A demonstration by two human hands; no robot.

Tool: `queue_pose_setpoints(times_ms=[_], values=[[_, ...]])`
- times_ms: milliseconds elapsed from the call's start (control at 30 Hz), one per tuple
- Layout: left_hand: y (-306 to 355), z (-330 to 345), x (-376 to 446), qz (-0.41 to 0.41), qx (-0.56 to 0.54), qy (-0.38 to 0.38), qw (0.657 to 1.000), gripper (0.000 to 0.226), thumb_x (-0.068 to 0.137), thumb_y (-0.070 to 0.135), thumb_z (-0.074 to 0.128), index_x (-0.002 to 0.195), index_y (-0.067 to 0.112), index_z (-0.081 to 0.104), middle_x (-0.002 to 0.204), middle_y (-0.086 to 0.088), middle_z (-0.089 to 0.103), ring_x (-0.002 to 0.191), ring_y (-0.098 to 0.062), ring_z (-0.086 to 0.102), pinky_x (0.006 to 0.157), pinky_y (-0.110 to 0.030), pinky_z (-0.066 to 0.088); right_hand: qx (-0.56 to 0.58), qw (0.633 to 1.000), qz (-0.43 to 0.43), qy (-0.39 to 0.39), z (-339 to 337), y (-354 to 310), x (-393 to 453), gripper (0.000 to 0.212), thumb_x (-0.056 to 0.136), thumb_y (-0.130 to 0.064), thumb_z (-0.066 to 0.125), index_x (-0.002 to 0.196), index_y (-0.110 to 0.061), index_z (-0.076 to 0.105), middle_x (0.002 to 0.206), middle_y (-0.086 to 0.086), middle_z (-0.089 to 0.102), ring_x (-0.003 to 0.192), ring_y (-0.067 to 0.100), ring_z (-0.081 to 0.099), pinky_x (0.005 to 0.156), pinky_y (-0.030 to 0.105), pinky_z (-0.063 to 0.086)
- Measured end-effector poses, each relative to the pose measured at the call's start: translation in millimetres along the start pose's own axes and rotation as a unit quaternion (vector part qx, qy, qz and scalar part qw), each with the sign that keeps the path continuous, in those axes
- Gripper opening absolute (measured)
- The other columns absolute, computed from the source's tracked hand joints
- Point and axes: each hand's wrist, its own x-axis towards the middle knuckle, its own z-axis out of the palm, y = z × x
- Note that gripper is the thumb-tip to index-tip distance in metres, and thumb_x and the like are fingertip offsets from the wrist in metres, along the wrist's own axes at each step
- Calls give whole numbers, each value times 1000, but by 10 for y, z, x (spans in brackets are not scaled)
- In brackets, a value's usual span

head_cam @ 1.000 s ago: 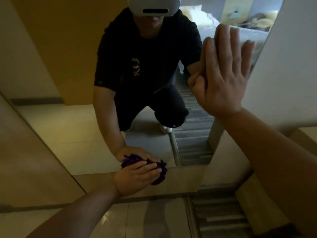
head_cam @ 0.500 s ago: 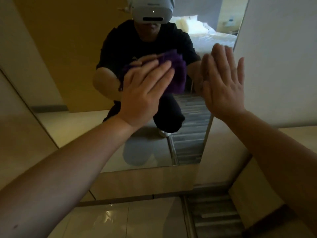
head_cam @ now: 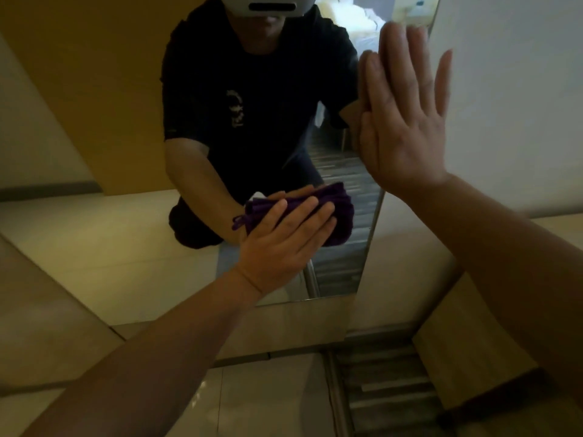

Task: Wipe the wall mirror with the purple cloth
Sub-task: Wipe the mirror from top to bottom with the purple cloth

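- No words, numbers or brand names can be read anywhere.
- The black T-shirt [head_cam: 252, 99] reflected in the wall mirror [head_cam: 126, 216] carries a small pale chest print [head_cam: 236, 108], too blurred and dim to make out.
- The white headset [head_cam: 268, 4] in the reflection shows no legible marking.

Glossy glass mirror [head_cam: 132, 234]; plush cloth [head_cam: 342, 212]
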Motion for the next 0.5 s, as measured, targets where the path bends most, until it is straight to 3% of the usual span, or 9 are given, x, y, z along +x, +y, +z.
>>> queue_pose_setpoints(times_ms=[133, 267, 400, 500], values=[[286, 78, -464, 39, -23, -59, 997, 46, 100, 20, 53, 146, 16, 48, 153, -4, 41, 141, -22, 40, 117, -44, 25, 19, 1000, 14, 9, 53, -11, -8, 48, 100, -16, 50, 144, -4, 33, 141, 35, 45, 137, 34, 21, 115, 61, 14], [591, 118, -1082, 109, -25, -178, 978, 47, 100, 16, 42, 147, 16, 46, 157, -3, 34, 142, -23, 36, 121, -46, 13, 30, 999, 15, 28, 99, -3, -12, 56, 98, -14, 52, 147, -4, 25, 140, 35, 46, 137, 36, 22, 113, 66, 20], [696, 20, -1190, 99, -64, -278, 953, 53, 93, 17, 38, 146, 15, 42, 154, -4, 40, 143, -24, 33, 123, -45, 2, 40, 999, 21, 13, 59, -10, 5, 47, 99, -12, 52, 142, -2, 37, 141, 35, 46, 137, 36, 23, 113, 65, 21], [612, -136, -989, 67, -118, -293, 946, 57, 89, 12, 37, 146, 13, 39, 151, -8, 46, 141, -28, 39, 123, -44, 4, 50, 998, 24, -1, -5, -46, 31, 44, 101, -13, 51, 142, 1, 44, 143, 33, 45, 140, 38, 23, 114, 63, 20]])
